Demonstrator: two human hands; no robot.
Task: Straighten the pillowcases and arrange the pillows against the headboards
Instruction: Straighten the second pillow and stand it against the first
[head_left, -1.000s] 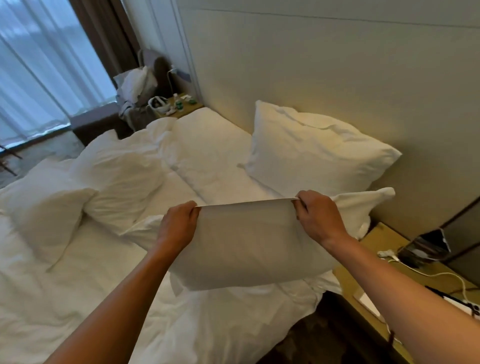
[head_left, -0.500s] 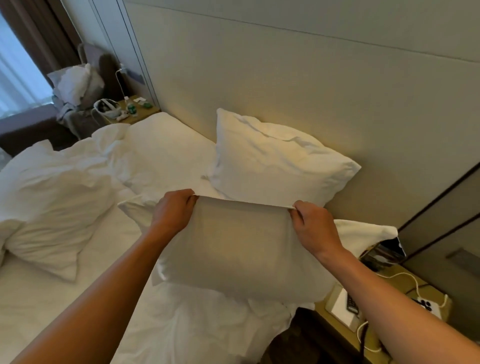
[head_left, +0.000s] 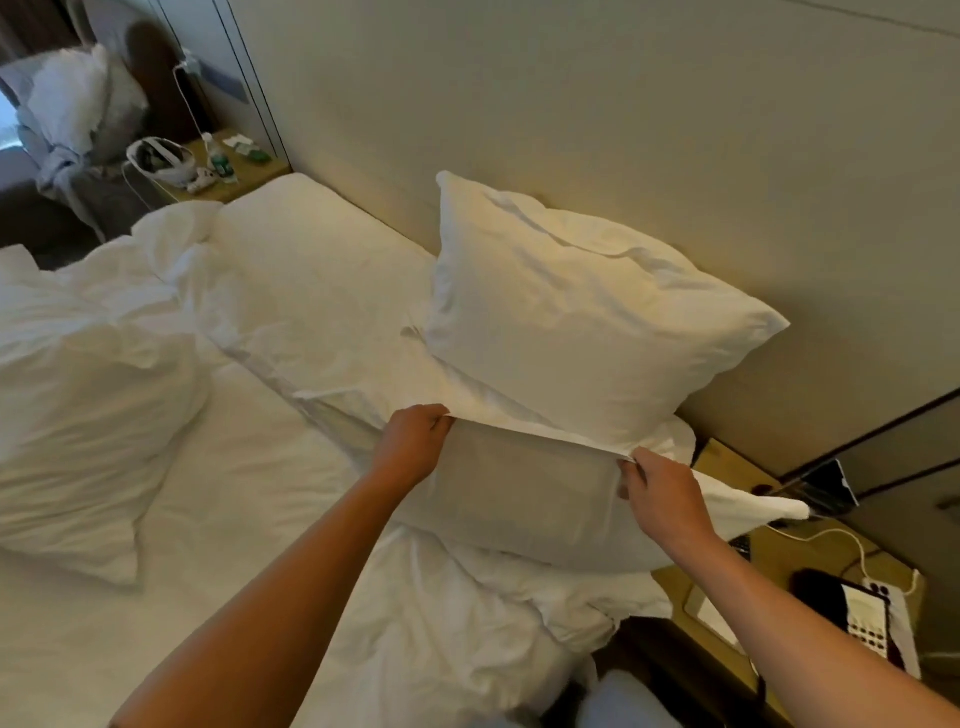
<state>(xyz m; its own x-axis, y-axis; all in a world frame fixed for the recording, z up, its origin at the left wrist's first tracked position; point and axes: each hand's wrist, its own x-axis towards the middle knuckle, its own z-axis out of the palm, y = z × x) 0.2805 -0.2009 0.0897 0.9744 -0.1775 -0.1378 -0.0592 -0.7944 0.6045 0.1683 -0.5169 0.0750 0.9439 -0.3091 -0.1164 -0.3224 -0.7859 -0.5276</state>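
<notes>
Fabric of a soft white pillow (head_left: 519, 499) is pinched along its top edge by the left hand (head_left: 413, 447) and right hand (head_left: 662, 493) (fingers curled), just before a plump, creased pillow propped (head_left: 582, 322) against the smooth headboard (head_left: 571, 104).

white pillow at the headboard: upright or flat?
Upright. The plump white pillow stands on its lower edge, leaning back against the beige padded headboard, top corner raised.
</notes>
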